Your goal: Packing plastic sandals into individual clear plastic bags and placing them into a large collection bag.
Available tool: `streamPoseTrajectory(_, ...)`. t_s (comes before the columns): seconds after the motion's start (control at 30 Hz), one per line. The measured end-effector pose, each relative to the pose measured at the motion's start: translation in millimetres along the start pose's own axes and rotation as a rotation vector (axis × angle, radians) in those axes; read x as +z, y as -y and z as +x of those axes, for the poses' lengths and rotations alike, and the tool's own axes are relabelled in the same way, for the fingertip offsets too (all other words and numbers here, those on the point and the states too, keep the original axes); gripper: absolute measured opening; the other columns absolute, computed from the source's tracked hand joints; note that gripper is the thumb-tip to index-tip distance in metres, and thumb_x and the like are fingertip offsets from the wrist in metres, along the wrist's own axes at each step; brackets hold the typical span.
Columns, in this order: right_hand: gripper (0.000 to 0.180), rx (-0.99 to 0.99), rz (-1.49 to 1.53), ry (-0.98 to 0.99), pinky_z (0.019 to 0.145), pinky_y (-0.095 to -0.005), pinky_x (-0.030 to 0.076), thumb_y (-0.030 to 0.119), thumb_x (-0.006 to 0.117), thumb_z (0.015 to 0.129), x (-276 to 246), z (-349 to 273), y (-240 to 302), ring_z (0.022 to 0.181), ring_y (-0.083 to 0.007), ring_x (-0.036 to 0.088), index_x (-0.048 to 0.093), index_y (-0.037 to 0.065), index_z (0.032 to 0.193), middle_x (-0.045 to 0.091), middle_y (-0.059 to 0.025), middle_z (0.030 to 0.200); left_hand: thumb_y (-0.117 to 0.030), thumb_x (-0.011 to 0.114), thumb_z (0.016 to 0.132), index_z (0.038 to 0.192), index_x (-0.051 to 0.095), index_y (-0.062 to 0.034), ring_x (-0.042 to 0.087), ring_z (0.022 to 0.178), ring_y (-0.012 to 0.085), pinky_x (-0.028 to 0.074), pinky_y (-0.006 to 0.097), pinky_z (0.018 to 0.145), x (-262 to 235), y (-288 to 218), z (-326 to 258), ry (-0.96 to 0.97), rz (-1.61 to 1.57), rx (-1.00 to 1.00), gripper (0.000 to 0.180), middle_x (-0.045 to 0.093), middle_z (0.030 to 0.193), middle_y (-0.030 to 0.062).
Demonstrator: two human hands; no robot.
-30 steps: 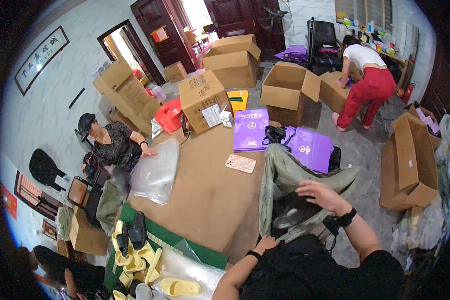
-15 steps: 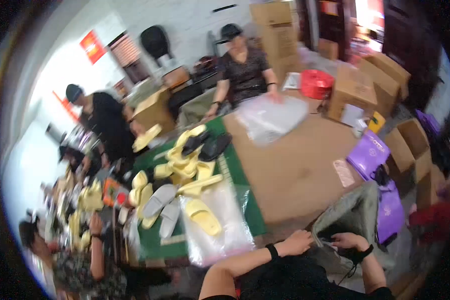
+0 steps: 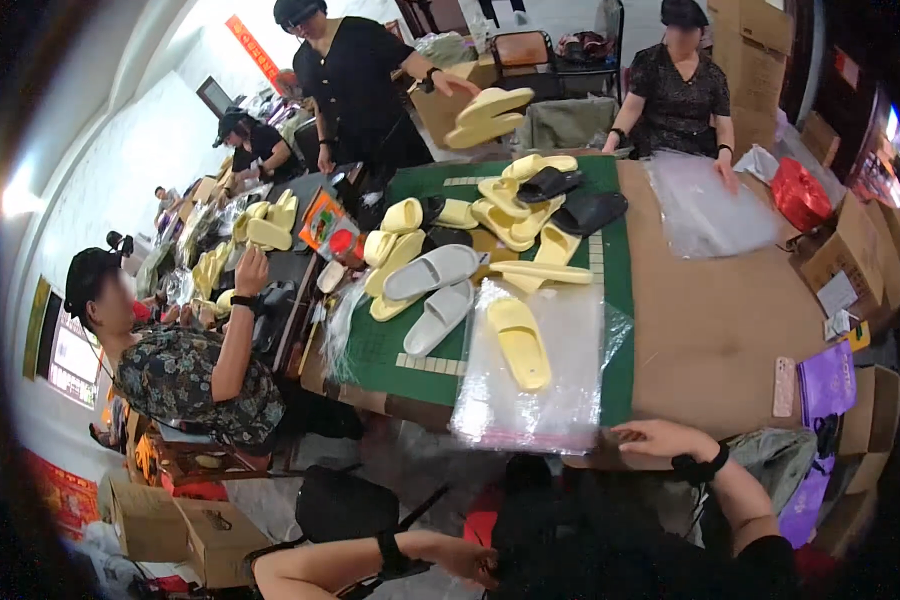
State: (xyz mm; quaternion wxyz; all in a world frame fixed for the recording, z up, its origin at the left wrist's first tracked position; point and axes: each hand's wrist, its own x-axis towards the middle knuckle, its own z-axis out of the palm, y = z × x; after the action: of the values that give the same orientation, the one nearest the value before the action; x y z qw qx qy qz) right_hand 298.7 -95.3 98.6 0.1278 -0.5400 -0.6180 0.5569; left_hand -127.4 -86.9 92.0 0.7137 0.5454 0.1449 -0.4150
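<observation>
My right hand (image 3: pixel 662 438) is at the table's near edge with its fingers stretched out to the left and nothing in them. It is just right of a stack of clear plastic bags (image 3: pixel 480 400), on which one yellow slipper (image 3: pixel 519 345) lies. My left hand (image 3: pixel 468 558) is low, close against my dark clothing, and its fingers are hidden. Beyond the bags, a grey pair of slippers (image 3: pixel 432 272), a heap of yellow slippers (image 3: pixel 510 222) and black slippers (image 3: pixel 590 213) cover the green mat (image 3: pixel 618 345). The grey-green sack (image 3: pixel 770 450) lies right of my right forearm.
Across the table, a standing person (image 3: pixel 355 90) holds yellow slippers (image 3: pixel 490 115); a seated person (image 3: pixel 678 90) touches clear bags (image 3: pixel 715 215). Another person (image 3: pixel 185 360) sits at left. A black chair (image 3: pixel 345 505) stands near my left arm. Cardboard boxes (image 3: pixel 855 265) and purple bags (image 3: pixel 828 380) stand at right.
My view has swung left. Both hands have come away from the sack: the right is now at the table edge, the left down by my body.
</observation>
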Motion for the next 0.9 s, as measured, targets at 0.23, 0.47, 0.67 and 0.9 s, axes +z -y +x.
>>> streamPoseTrajectory(0.23,0.044,0.063,-0.15,-0.176,0.082,-0.0364,0.047,0.03,0.059,0.086,-2,111,26,0.094,-0.0288,0.061,0.052,0.004,0.121,0.063,-0.017,0.103,-0.052,0.059,0.083,0.108,0.047,-0.0019,0.059,0.064,0.0203,0.046,0.032,0.057,-20,30,-63,-0.111,0.264,-0.11,0.057,0.062,0.076,0.0107)
streamPoseTrajectory(0.47,0.044,0.187,-0.298,-0.398,0.078,-0.0365,0.049,0.033,0.061,0.083,-13,225,8,0.087,-0.0296,0.062,0.056,0.005,0.116,0.065,-0.0154,0.097,-0.041,0.045,0.094,0.106,0.056,-0.0032,0.059,0.079,0.0178,0.049,0.028,0.067,-134,80,-124,-0.141,-0.214,-0.13,0.041,0.062,0.097,0.0121)
streamPoseTrajectory(0.67,0.045,0.303,-0.202,-0.435,0.08,-0.0375,0.048,0.033,0.059,0.081,3,238,33,0.089,-0.0319,0.062,0.058,0.003,0.114,0.065,-0.0163,0.098,-0.025,0.04,0.096,0.131,0.04,-0.004,0.05,0.114,0.0253,0.046,0.039,0.092,-70,211,-134,-0.095,-0.5,0.09,0.041,0.048,0.126,0.0115)
streamPoseTrajectory(0.9,0.037,0.295,-0.17,-0.435,0.075,-0.0332,0.049,0.023,0.06,0.085,-10,205,10,0.085,-0.0234,0.062,0.056,0.002,0.115,0.064,-0.0162,0.1,-0.019,0.04,0.095,0.121,0.046,0.0032,0.058,0.101,0.0247,0.047,0.038,0.092,-52,179,-131,-0.261,-1.189,-0.014,0.034,0.051,0.122,0.0144)
